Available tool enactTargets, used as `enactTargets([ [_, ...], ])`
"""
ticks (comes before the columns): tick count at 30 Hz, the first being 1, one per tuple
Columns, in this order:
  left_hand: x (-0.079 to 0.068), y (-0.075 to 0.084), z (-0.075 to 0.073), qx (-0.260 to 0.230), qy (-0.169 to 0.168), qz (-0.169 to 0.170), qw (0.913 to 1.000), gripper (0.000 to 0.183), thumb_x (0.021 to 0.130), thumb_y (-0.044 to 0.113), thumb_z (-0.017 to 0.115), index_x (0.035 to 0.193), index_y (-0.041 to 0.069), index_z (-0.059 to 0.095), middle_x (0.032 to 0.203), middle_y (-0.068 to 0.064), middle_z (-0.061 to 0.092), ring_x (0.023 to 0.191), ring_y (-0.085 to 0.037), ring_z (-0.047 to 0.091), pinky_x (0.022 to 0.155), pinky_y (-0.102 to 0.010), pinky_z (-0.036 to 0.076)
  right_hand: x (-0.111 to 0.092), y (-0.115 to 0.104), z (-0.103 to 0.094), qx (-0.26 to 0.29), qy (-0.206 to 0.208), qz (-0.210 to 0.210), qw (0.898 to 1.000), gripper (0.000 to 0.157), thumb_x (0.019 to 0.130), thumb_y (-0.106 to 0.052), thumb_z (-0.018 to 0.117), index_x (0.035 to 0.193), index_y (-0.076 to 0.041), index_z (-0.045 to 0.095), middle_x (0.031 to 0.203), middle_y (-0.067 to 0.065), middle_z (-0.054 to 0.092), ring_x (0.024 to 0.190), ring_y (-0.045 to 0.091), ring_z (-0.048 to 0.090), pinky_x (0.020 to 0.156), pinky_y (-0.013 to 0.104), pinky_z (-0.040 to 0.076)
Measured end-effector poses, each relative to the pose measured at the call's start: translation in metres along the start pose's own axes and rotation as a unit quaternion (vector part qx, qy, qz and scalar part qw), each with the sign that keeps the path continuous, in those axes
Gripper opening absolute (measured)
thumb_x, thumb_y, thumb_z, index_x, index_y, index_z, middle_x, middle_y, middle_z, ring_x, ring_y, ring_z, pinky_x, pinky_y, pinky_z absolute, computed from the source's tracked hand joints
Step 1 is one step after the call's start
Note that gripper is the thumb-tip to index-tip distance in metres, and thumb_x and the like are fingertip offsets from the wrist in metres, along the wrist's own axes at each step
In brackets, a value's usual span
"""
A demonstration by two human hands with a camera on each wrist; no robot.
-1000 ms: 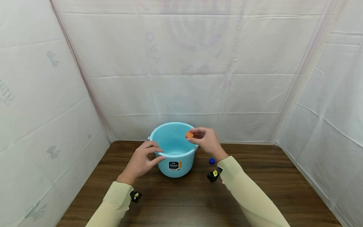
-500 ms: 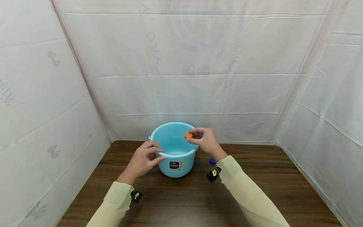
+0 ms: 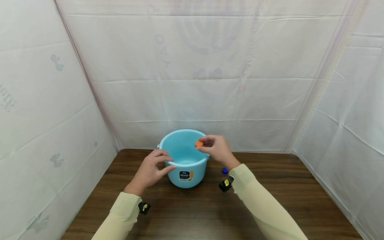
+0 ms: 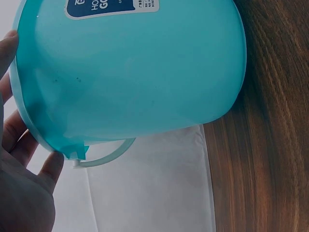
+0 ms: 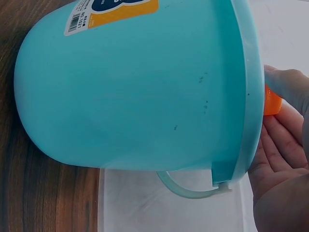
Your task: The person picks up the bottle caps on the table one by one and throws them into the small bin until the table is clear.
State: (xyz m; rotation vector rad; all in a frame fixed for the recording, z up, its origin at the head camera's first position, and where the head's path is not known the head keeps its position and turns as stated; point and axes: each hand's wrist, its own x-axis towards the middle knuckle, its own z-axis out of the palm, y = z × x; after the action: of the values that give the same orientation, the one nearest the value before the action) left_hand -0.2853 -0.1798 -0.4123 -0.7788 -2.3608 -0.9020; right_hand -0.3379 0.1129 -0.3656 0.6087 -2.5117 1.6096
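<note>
A light blue bucket stands upright on the wooden table, its label facing me. My left hand holds the bucket's near left rim, thumb on the outside and some fingers reaching over the edge. Between thumb and fingers, my right hand pinches an orange bottle cap over the right side of the bucket's opening. In the right wrist view the orange cap shows partly behind the rim. A blue bottle cap lies on the table right of the bucket, close to my right wrist.
The brown wooden table is bordered by white sheet walls at the back and both sides. The bucket's pale handle hangs at its far side. Black wrist cameras sit on both wrists.
My right hand has shifted very slightly left with the orange bottle cap, still above the bucket's opening. My left hand stays at the rim.
</note>
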Motion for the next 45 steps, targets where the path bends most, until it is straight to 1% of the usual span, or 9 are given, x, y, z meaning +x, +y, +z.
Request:
enactTargets([
  [4, 0.0, 0.0, 0.0, 0.0, -0.001, 0.001, 1.0, 0.02, 0.081, 0.027, 0.089, 0.098, 0.021, 0.08, 0.11, 0.005, 0.067, 0.11, -0.017, 0.059, 0.098, -0.048, 0.058, -0.001, 0.003, -0.001, -0.012, 0.0, 0.003, 1.0, 0.044, 0.086, -0.029, 0.085, 0.124, -0.01, 0.073, 0.13, 0.015, 0.07, 0.124, 0.035, 0.066, 0.102, 0.045, 0.057],
  [7, 0.0, -0.001, 0.0, 0.001, 0.0, 0.002, 1.0, 0.019, 0.082, 0.026, 0.088, 0.098, 0.021, 0.08, 0.11, 0.005, 0.068, 0.11, -0.017, 0.06, 0.098, -0.049, 0.058, -0.001, 0.006, -0.001, -0.012, 0.002, 0.001, 1.0, 0.045, 0.087, -0.029, 0.085, 0.125, -0.01, 0.072, 0.132, 0.015, 0.07, 0.127, 0.036, 0.064, 0.103, 0.047, 0.056],
  [16, 0.001, -0.001, 0.0, -0.004, 0.001, 0.0, 1.0, 0.019, 0.082, 0.027, 0.088, 0.098, 0.021, 0.08, 0.11, 0.005, 0.068, 0.11, -0.018, 0.06, 0.1, -0.05, 0.057, -0.001, 0.008, -0.005, -0.003, 0.011, -0.002, 1.0, 0.042, 0.087, -0.032, 0.085, 0.121, -0.011, 0.074, 0.129, 0.017, 0.07, 0.124, 0.035, 0.065, 0.101, 0.047, 0.057],
  [23, 0.002, -0.001, 0.0, -0.005, -0.003, -0.007, 1.0, 0.02, 0.081, 0.028, 0.089, 0.098, 0.021, 0.08, 0.111, 0.004, 0.067, 0.111, -0.018, 0.06, 0.102, -0.05, 0.056, -0.006, 0.013, -0.011, 0.012, 0.036, -0.006, 0.999, 0.04, 0.085, -0.034, 0.086, 0.117, -0.012, 0.076, 0.122, 0.008, 0.074, 0.121, 0.037, 0.067, 0.096, 0.045, 0.06],
  [27, 0.001, 0.0, -0.001, -0.005, -0.002, -0.004, 1.0, 0.019, 0.081, 0.027, 0.089, 0.098, 0.021, 0.08, 0.111, 0.004, 0.068, 0.111, -0.019, 0.06, 0.102, -0.051, 0.056, -0.009, 0.016, -0.015, 0.012, 0.043, -0.008, 0.999, 0.039, 0.086, -0.036, 0.085, 0.116, -0.013, 0.076, 0.121, 0.007, 0.074, 0.12, 0.036, 0.067, 0.095, 0.044, 0.061],
  [31, 0.001, 0.0, -0.001, -0.005, -0.001, -0.003, 1.0, 0.02, 0.081, 0.027, 0.089, 0.097, 0.02, 0.08, 0.11, 0.004, 0.067, 0.11, -0.018, 0.06, 0.102, -0.05, 0.056, -0.012, 0.017, -0.019, 0.005, 0.047, -0.013, 0.999, 0.038, 0.086, -0.035, 0.084, 0.116, -0.013, 0.076, 0.121, 0.008, 0.074, 0.115, 0.03, 0.07, 0.091, 0.04, 0.062],
  [34, 0.001, -0.001, -0.001, -0.004, 0.0, -0.001, 1.0, 0.019, 0.081, 0.026, 0.089, 0.097, 0.02, 0.08, 0.11, 0.004, 0.067, 0.11, -0.018, 0.06, 0.102, -0.05, 0.056, -0.014, 0.02, -0.022, 0.004, 0.052, -0.017, 0.998, 0.042, 0.086, -0.035, 0.085, 0.117, -0.009, 0.075, 0.121, 0.012, 0.074, 0.11, 0.026, 0.072, 0.087, 0.036, 0.063],
  [38, 0.001, -0.002, -0.001, -0.005, 0.002, 0.001, 1.0, 0.019, 0.081, 0.025, 0.089, 0.097, 0.021, 0.08, 0.11, 0.004, 0.067, 0.11, -0.018, 0.06, 0.102, -0.051, 0.056, -0.017, 0.025, -0.026, 0.007, 0.054, -0.021, 0.998, 0.047, 0.086, -0.036, 0.085, 0.12, -0.004, 0.074, 0.12, 0.015, 0.074, 0.109, 0.028, 0.072, 0.085, 0.034, 0.063],
  [45, 0.001, -0.002, 0.0, -0.006, 0.002, 0.002, 1.0, 0.018, 0.082, 0.026, 0.088, 0.097, 0.021, 0.08, 0.11, 0.004, 0.067, 0.11, -0.018, 0.059, 0.102, -0.052, 0.055, -0.023, 0.03, -0.035, 0.004, 0.061, -0.016, 0.998, 0.047, 0.085, -0.036, 0.086, 0.119, -0.006, 0.075, 0.12, 0.013, 0.075, 0.109, 0.025, 0.072, 0.086, 0.032, 0.062],
])
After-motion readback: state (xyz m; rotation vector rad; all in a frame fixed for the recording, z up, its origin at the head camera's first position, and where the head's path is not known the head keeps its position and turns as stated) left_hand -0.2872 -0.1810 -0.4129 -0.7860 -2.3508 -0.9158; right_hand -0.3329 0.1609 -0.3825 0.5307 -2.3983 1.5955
